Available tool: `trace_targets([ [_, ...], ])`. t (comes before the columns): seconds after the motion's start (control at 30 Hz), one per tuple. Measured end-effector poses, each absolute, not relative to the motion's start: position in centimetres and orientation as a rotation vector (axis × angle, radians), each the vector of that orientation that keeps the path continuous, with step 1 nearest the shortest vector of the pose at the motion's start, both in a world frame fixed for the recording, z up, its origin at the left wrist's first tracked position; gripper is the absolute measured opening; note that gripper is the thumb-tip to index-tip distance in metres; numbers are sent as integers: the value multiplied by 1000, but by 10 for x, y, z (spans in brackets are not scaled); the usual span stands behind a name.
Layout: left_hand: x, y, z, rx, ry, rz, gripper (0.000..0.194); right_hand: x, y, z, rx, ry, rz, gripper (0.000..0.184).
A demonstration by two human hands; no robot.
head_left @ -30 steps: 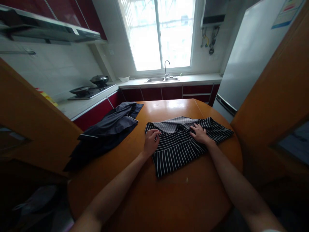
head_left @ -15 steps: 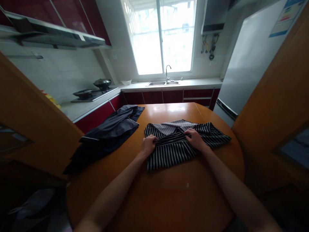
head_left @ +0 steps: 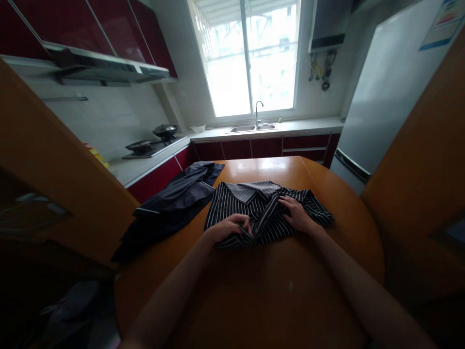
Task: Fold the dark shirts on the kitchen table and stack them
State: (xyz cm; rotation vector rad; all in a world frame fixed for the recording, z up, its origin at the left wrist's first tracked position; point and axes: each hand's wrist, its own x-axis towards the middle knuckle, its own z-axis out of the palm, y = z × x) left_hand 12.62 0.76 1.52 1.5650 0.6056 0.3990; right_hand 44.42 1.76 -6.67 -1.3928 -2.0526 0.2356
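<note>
A black garment with white stripes (head_left: 228,203), its exact kind unclear, lies partly bunched on the wooden table (head_left: 283,300). My left hand (head_left: 232,227) is closed on a fold of it close to the garment's near edge. Across a ridge of the striped cloth, my right hand (head_left: 295,213) pinches the fabric with thumb and fingers, right of its middle. Between the hands the cloth rises in a slanting fold. The paler inner side of the fabric shows along the far edge.
Dark navy and grey clothing (head_left: 178,198) lies heaped on the table's left side. Beyond stand a counter with a sink (head_left: 250,128), a stove with a lidded pan (head_left: 165,131) and a fridge (head_left: 392,92) at right.
My left hand has moved toward me and slightly right, pulling a fold of the striped cloth with it. The right hand keeps nearly the same place. The view has shifted slightly.
</note>
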Motion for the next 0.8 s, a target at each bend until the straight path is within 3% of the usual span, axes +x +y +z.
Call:
trace_targets([
  [0.13, 147, -14, 28, 1744, 246, -263, 17, 440, 8, -52, -1226, -2106, 235, 84],
  [0.2, 150, -20, 34, 1712, 147, -413, 26, 439, 4, -44, -1205, -2146, 273, 82],
  [0.27, 150, -22, 40, 1593, 116, -502, 39, 441, 0, -35, -1214, -2220, 392, 68],
  [0.33, 148, -19, 40, 1556, 215, -407, 48, 443, -6, -25, -1255, -2243, 573, 53],
  [0.43, 149, -8, 23, 1841, 602, 184, 47, 447, -21, -5, -1272, -2243, 889, 39],
  [0.53, 155, 4, -9, 2173, 928, 649, 47, 446, -40, 18, -1073, -2381, 1405, 32],
  [0.67, 166, 10, -40, 2393, 997, 516, 77, 442, -50, 32, -863, -2271, 1904, 41],
  [0.8, 184, 11, -38, 2520, 1125, 341, 100, 448, -30, 15, -976, -1902, 1610, 41],
])
